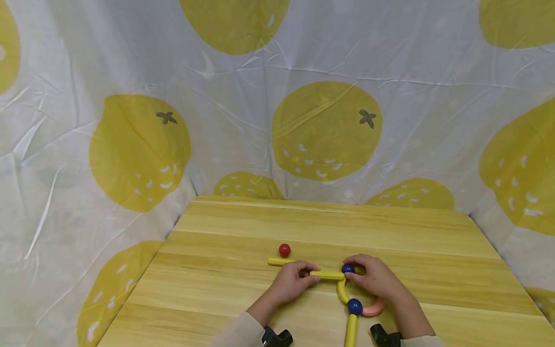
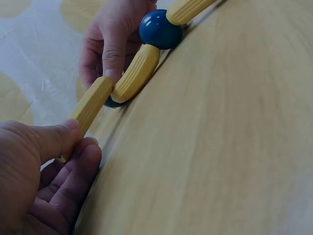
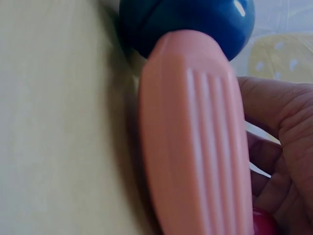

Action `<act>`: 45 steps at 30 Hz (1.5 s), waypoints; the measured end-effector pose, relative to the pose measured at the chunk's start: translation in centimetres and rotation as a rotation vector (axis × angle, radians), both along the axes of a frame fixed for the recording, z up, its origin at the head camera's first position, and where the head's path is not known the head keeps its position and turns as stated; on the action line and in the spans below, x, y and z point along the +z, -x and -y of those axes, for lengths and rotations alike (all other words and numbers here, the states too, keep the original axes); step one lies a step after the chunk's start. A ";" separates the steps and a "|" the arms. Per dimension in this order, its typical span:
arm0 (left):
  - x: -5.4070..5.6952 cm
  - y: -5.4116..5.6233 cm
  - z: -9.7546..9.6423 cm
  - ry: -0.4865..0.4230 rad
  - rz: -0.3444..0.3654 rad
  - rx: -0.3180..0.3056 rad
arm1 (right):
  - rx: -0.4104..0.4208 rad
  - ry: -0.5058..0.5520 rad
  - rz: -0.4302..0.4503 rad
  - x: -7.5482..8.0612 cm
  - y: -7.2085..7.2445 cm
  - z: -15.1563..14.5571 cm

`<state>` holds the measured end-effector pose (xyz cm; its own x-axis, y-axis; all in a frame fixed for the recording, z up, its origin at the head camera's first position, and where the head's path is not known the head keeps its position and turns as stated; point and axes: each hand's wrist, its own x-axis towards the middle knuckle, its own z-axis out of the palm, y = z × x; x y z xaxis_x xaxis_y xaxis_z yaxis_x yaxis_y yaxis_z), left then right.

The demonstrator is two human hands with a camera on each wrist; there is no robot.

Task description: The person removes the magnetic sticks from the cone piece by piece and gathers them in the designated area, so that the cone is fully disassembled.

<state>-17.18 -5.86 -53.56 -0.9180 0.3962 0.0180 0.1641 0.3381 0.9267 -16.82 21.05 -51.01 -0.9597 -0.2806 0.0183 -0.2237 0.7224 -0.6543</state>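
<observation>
"What's the left hand [image 1: 291,280] doing?"
"Pinching a straight yellow stick [image 1: 328,275], midway between the table [image 1: 217,241]'s left and right edges."
"And the right hand [image 1: 376,277]?"
"It grips a blue ball [image 1: 348,269] beside the stick's tip; a curved yellow piece [image 1: 342,292] links that to a second blue ball [image 1: 354,307]. A red ball [image 1: 284,250] lies nearer the far edge."

Smooth, satin-sheen plastic in pink curved stick [image 3: 195,147], ribbed along one face. Similar ribbed plastic in yellow curved stick [image 2: 138,74], closer to matt; likewise in yellow straight stick [image 2: 92,104]. Smooth, hard gloss on near blue ball [image 2: 159,30], far blue ball [image 1: 348,268], red ball [image 1: 284,250]. Smooth, low-sheen, grained wood in tabletop [image 1: 217,231]. Creased, faintly shiny cloth in backdrop [image 1: 234,125].
</observation>
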 end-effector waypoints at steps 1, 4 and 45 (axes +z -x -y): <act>0.0 0.0 0.0 0.000 -0.002 -0.005 | 0.002 -0.003 -0.004 0.0 0.0 0.0; -0.1 -0.1 0.1 0.017 -0.025 -0.003 | -0.009 -0.001 0.002 -0.2 0.0 0.1; 1.1 2.6 12.1 0.191 -0.174 0.034 | -0.005 0.023 0.022 0.2 -0.2 0.1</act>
<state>-19.83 -17.99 -52.47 -0.9204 0.3767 0.1044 0.3010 0.5126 0.8042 -16.65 20.97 -50.81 -0.9612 -0.2759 0.0032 -0.2055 0.7081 -0.6756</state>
